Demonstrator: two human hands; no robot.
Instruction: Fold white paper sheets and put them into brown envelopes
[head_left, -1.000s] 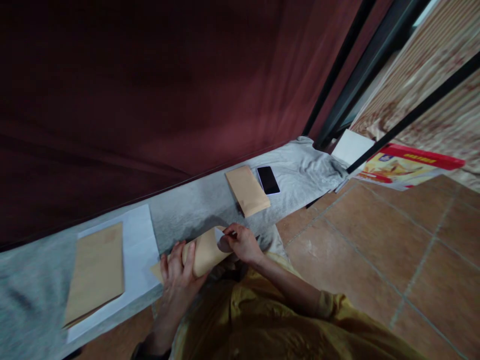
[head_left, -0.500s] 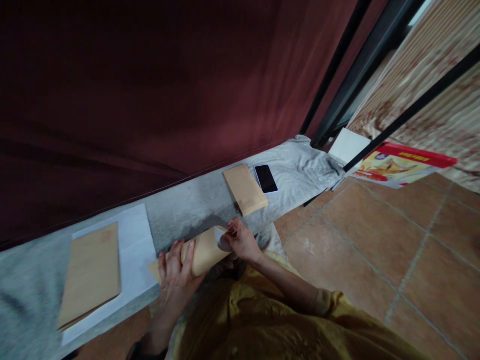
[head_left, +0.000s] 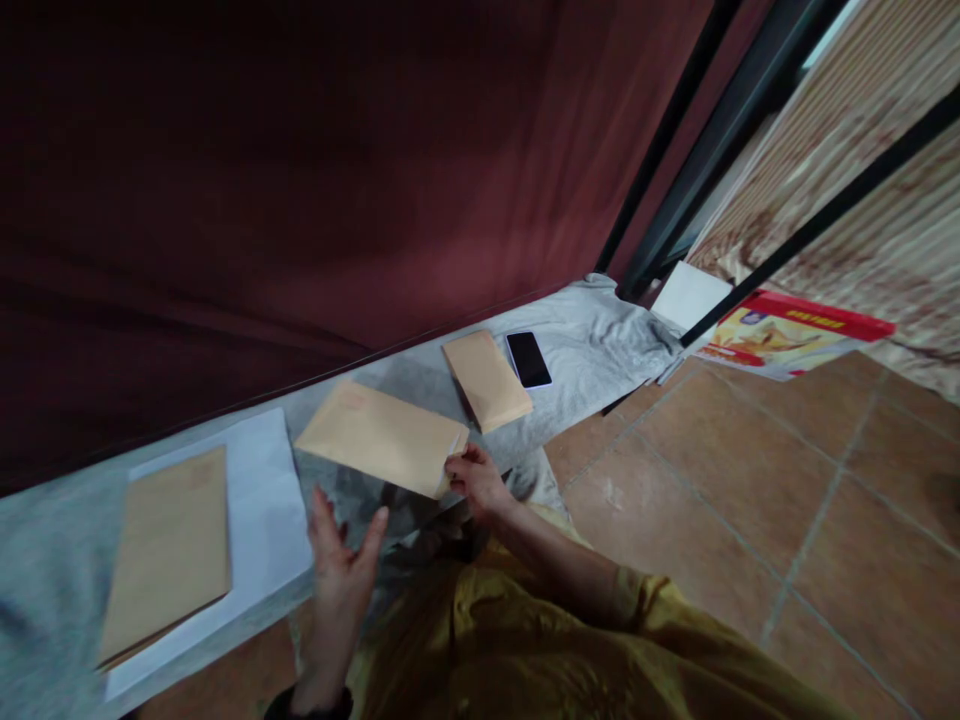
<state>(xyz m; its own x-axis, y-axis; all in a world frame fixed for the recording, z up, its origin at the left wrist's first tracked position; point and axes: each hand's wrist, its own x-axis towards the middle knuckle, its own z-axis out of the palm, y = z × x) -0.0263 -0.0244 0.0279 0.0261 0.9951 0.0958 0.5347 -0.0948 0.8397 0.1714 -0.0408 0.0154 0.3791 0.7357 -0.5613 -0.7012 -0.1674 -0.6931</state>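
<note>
My right hand point(head_left: 478, 482) grips a brown paper envelope point(head_left: 382, 437) by its right end, where a bit of white shows at the opening. The envelope is held up flat above the grey cloth, its far end pointing left. Below its left end, my left hand point(head_left: 345, 550) is apart from it, fingers spread and holding nothing. More brown envelopes point(head_left: 169, 555) lie to the left on white paper sheets point(head_left: 266, 490). Another brown envelope point(head_left: 487, 380) rests on the cloth beyond my right hand, beside a dark-screened phone point(head_left: 529, 360).
A grey cloth point(head_left: 600, 330) covers the narrow bench along a dark red curtain point(head_left: 337, 200). Black poles point(head_left: 825, 215) slant at the right. A red and yellow printed box point(head_left: 795, 335) and a white board point(head_left: 688, 297) are near the tiled floor point(head_left: 727, 480).
The envelope, bent under my left hand before, is now flat and raised. My left hand has let go of it and moved down with fingers spread. My right hand keeps its grip.
</note>
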